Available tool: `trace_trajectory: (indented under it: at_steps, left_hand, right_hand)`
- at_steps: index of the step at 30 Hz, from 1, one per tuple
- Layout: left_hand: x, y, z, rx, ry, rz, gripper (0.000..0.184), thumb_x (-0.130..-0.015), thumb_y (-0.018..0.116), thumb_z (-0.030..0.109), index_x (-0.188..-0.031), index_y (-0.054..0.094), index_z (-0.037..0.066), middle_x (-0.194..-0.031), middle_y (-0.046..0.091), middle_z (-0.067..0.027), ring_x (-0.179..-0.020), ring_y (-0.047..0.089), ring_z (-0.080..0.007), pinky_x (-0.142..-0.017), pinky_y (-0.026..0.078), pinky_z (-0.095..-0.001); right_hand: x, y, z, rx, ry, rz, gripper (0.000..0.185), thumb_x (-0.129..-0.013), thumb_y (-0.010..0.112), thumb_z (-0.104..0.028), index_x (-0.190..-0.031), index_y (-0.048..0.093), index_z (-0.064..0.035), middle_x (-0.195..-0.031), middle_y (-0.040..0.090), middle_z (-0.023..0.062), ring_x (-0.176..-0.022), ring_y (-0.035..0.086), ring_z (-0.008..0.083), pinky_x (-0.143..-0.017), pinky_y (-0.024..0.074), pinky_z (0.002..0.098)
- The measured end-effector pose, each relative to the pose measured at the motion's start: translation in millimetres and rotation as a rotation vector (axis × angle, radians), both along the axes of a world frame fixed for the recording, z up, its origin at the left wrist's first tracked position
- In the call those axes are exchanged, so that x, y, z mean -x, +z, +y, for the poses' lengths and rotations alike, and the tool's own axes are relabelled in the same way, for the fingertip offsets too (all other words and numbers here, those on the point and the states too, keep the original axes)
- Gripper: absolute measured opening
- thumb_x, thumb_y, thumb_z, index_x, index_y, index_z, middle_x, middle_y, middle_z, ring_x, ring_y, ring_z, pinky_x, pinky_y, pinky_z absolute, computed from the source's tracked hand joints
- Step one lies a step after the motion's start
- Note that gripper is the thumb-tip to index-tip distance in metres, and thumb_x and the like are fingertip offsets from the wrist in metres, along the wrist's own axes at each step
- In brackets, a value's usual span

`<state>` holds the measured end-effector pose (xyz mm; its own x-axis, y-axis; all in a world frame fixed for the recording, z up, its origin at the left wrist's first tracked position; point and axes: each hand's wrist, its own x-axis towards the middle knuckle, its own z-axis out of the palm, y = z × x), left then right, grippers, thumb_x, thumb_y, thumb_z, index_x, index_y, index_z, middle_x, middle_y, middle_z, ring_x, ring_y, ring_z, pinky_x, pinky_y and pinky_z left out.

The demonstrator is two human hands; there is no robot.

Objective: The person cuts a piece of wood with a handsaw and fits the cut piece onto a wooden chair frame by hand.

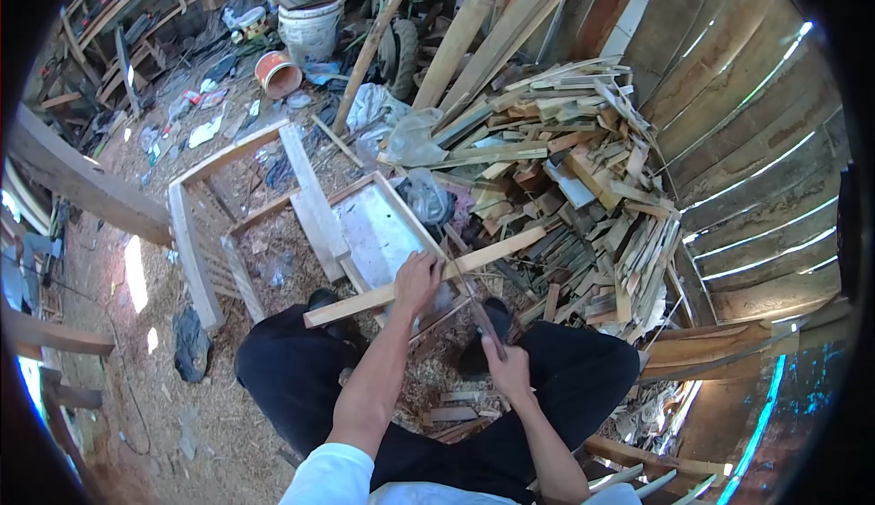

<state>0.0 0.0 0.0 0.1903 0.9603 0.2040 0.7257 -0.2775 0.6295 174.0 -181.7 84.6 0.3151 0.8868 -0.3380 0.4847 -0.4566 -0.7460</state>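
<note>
A long pale wooden strip [492,254] lies slantwise in front of my knees, over the near end of a wooden frame with a whitish panel [378,227]. My left hand [417,282] is closed over the strip's middle and presses on it. Just right of that, the thin blade of what looks like a hand saw [489,327] meets the strip, seen almost edge-on. My right hand [509,373] is wrapped around the saw's near end, below the strip. Whether the blade has cut into the wood cannot be made out.
A big heap of wood offcuts [583,177] rises on the right against a plank wall [756,131]. A slatted wooden frame [196,259] stands at left. Behind are a white bucket [308,31], a tipped orange pot [276,74] and leaning poles [374,49]. Shavings cover the ground.
</note>
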Motion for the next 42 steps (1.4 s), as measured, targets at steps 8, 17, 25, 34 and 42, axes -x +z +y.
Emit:
trace_trajectory:
  at_steps: [8, 17, 25, 34, 42]
  left_hand:
    - [-2, -9, -3, -0.048, 0.102, -0.074, 0.021, -0.090, 0.059, 0.021, -0.081, 0.062, 0.003, -0.082, 0.062, -0.0156, -0.085, 0.058, -0.0362, -0.076, 0.048, -0.0460]
    - [11, -2, -3, 0.029, -0.064, 0.037, 0.029, -0.084, 0.067, 0.031, -0.095, 0.062, 0.005, -0.093, 0.061, -0.0158, -0.094, 0.059, -0.0361, -0.080, 0.049, -0.0480]
    - [4, 20, 6, 0.251, -0.383, 0.274, 0.047, -0.074, 0.077, 0.022, -0.113, 0.054, 0.008, -0.109, 0.057, -0.0141, -0.107, 0.057, -0.0343, -0.082, 0.048, -0.0473]
    - [2, 11, -11, 0.071, -0.372, 0.302, 0.050, -0.067, 0.082, 0.020, -0.109, 0.057, 0.008, -0.107, 0.058, -0.0094, -0.108, 0.056, -0.0308, -0.086, 0.044, -0.0456]
    - [6, 6, -23, -0.027, -0.267, 0.386, 0.042, -0.073, 0.076, 0.030, -0.106, 0.058, 0.009, -0.102, 0.062, -0.0098, -0.104, 0.058, -0.0295, -0.087, 0.040, -0.0438]
  right_hand:
    - [26, -23, 7, -0.081, -0.122, -0.026, 0.061, -0.092, 0.063, -0.045, -0.061, 0.054, 0.0062, -0.048, 0.036, 0.0096, -0.050, 0.041, 0.0100, -0.049, 0.0374, 0.0390]
    - [-17, -10, 14, 0.040, 0.059, -0.002, 0.052, -0.092, 0.066, -0.044, -0.065, 0.063, 0.0007, -0.052, 0.056, 0.0020, -0.051, 0.056, 0.0105, -0.051, 0.0439, 0.0281]
    - [-11, 19, -24, -0.279, 0.074, 0.147, 0.037, -0.091, 0.070, -0.031, -0.076, 0.059, 0.0013, -0.056, 0.043, 0.0001, -0.055, 0.039, 0.0075, -0.049, 0.0337, 0.0312]
    - [-11, 26, -53, -0.276, -0.077, 0.213, 0.037, -0.091, 0.068, -0.030, -0.073, 0.060, 0.0017, -0.052, 0.041, 0.0048, -0.050, 0.035, 0.0102, -0.048, 0.0315, 0.0344]
    - [-18, 15, -52, -0.356, -0.124, 0.286, 0.035, -0.090, 0.068, -0.027, -0.073, 0.060, 0.0022, -0.051, 0.042, 0.0064, -0.048, 0.038, 0.0115, -0.047, 0.0325, 0.0348]
